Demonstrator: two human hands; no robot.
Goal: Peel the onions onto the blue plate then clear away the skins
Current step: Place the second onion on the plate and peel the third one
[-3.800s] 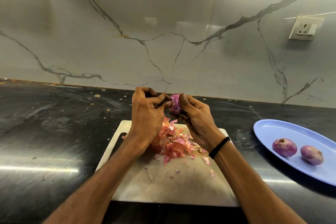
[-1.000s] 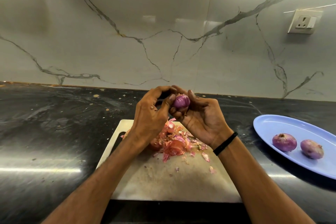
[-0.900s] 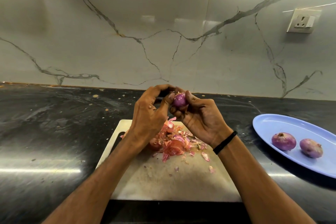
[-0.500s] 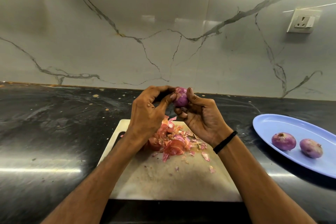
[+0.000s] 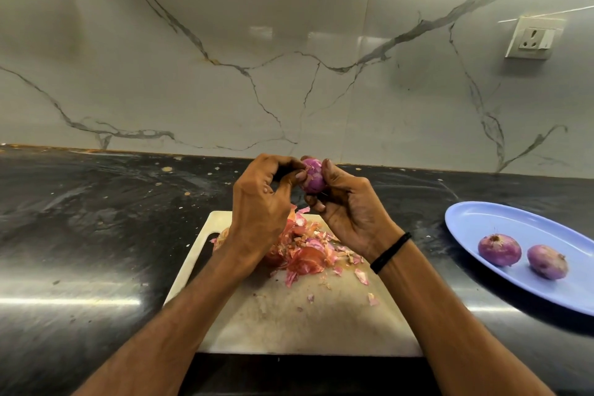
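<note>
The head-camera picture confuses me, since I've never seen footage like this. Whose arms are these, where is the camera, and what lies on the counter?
No machine here: a person wears the camera on the head, looking down at their own arms. The right hand holds a purple onion while the left hand pinches at its skin. Below them a pale cutting board carries a heap of peeled skins, on a dark counter. At right, a blue plate holds a larger onion and a smaller onion.
</note>
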